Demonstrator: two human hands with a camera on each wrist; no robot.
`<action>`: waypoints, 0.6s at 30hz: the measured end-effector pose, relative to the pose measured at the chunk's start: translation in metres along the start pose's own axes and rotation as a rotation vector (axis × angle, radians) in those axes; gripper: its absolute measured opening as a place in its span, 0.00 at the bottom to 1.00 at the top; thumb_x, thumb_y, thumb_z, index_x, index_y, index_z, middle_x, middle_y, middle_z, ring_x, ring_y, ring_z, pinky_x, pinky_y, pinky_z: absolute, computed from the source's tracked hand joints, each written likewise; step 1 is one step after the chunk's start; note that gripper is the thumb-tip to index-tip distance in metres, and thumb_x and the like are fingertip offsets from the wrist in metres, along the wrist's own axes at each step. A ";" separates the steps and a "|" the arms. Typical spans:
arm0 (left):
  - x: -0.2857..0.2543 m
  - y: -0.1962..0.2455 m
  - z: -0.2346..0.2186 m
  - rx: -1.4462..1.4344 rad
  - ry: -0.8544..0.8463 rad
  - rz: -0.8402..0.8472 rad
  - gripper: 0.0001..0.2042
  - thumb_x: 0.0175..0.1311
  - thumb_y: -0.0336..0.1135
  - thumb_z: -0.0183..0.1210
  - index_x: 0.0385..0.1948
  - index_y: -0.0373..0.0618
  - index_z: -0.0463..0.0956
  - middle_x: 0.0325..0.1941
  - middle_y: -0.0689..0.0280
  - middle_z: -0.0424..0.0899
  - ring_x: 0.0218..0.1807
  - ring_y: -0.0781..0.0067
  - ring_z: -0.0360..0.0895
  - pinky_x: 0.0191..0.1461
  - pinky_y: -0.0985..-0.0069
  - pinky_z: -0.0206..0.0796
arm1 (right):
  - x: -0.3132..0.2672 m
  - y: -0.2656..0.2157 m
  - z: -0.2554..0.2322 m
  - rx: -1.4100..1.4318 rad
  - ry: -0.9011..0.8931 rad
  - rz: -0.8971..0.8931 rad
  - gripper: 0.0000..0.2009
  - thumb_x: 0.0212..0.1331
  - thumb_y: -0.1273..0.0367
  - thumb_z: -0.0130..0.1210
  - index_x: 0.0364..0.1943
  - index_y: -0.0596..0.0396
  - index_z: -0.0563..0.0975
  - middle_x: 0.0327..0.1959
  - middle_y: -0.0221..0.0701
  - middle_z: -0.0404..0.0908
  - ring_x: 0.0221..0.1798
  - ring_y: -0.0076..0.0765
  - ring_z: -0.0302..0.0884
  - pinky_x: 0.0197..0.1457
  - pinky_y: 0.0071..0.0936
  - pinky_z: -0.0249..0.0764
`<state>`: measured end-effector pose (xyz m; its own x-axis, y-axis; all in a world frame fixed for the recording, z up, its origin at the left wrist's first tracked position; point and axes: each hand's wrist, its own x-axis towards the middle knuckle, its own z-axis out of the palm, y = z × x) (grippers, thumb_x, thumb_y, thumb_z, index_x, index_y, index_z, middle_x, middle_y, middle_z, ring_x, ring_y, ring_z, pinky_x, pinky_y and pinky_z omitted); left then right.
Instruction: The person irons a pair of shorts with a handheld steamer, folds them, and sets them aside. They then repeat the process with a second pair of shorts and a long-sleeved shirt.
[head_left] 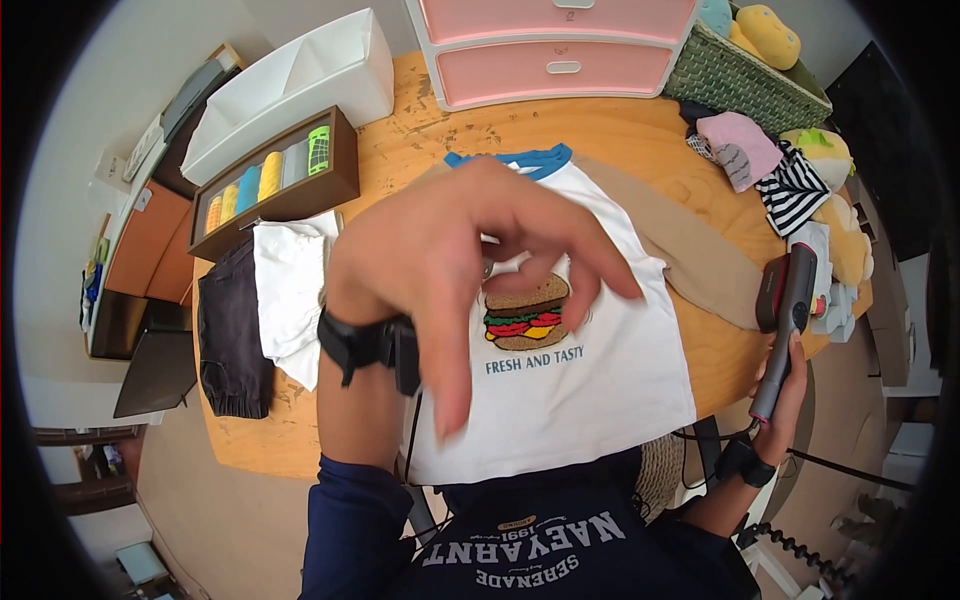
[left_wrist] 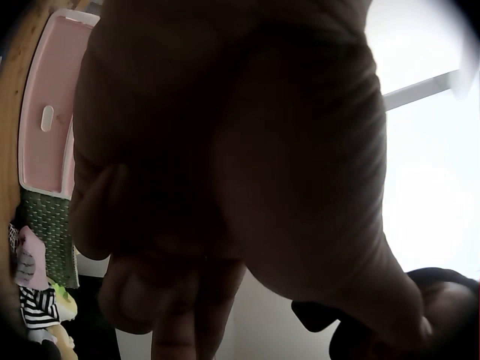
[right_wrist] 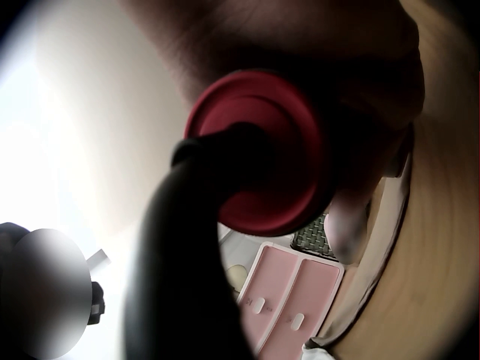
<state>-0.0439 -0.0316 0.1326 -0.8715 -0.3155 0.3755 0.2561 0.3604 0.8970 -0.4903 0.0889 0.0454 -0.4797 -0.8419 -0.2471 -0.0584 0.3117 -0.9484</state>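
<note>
A white shirt [head_left: 620,370] with tan sleeves, a blue collar and a burger print lies spread on the table. Above it, close to the head camera, my left hand [head_left: 470,240] is raised with fingers bent and apart, holding nothing and covering part of the print. At the table's right edge my right hand [head_left: 785,385] grips the grey handle of a steamer-like appliance [head_left: 795,290], its head tilted up. In the right wrist view the handle's red round end [right_wrist: 262,150] and black cord [right_wrist: 180,247] show; the left wrist view shows the left palm [left_wrist: 225,150] dark.
Folded dark trousers [head_left: 235,330] and white cloth [head_left: 290,300] lie at the left, below a brown divided box [head_left: 340,160] and a white bin [head_left: 350,70]. Pink drawers [head_left: 500,75] and a green basket [head_left: 740,95] stand behind. Small clothes and plush toys [head_left: 790,190] lie at the right.
</note>
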 end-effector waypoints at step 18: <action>-0.037 -0.117 -0.023 0.257 0.964 -0.581 0.12 0.60 0.35 0.71 0.41 0.42 0.82 0.32 0.75 0.81 0.28 0.89 0.68 0.31 0.87 0.58 | -0.008 -0.012 0.007 -0.055 0.037 -0.008 0.25 0.71 0.44 0.47 0.39 0.53 0.77 0.15 0.28 0.74 0.10 0.23 0.69 0.13 0.20 0.66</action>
<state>-0.0324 -0.0824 0.0191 -0.1201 -0.9918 0.0426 -0.2681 0.0737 0.9606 -0.4794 0.0889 0.0579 -0.5114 -0.8278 -0.2309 -0.1103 0.3296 -0.9376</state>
